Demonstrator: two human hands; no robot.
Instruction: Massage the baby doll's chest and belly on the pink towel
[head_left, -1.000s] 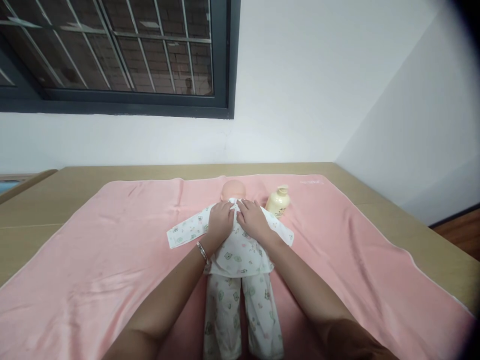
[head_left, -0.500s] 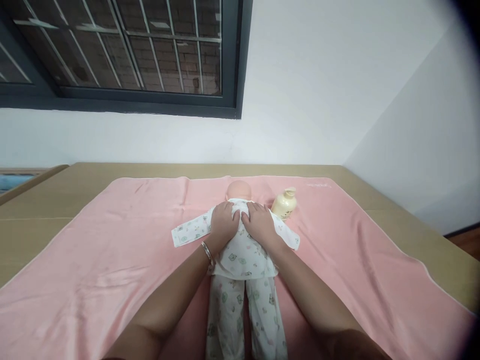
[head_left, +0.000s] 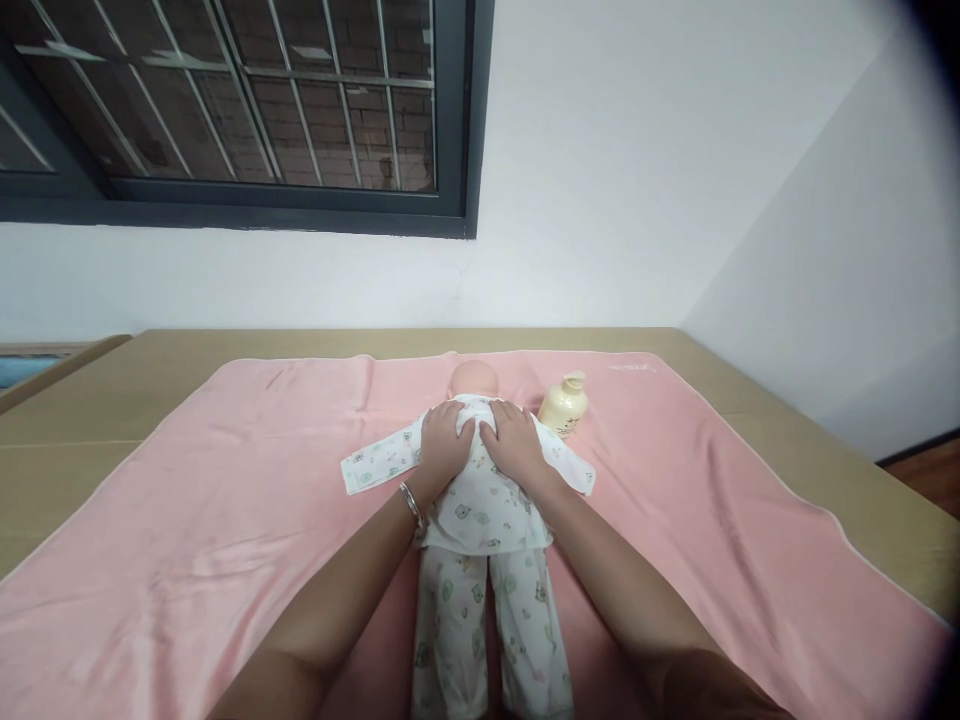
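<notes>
A baby doll (head_left: 487, 520) in a white printed top and trousers lies stretched out, its bald head (head_left: 474, 378) toward the wall. No facial features show, and its sleeves spread to both sides. My left hand (head_left: 445, 440) rests flat on the left side of its upper back, fingers extended; a silver bangle circles that wrist. On the right side of the upper back lies my right hand (head_left: 515, 440), also flat with fingers stretched out. The two thumbs are close together near the middle. Just beyond my right hand stands a pale yellow pump bottle (head_left: 564, 404).
A pink blanket (head_left: 262, 500) with some creases lies under the doll, over a tan wooden surface (head_left: 90, 400). Behind it rises a white wall (head_left: 600, 200) with a dark-framed, barred window (head_left: 300, 100). Another wall (head_left: 885, 250) stands at the right.
The whole view has shifted slightly, so things sit a little further left. Both hands stay on the doll's upper back, with no clear movement against it.
</notes>
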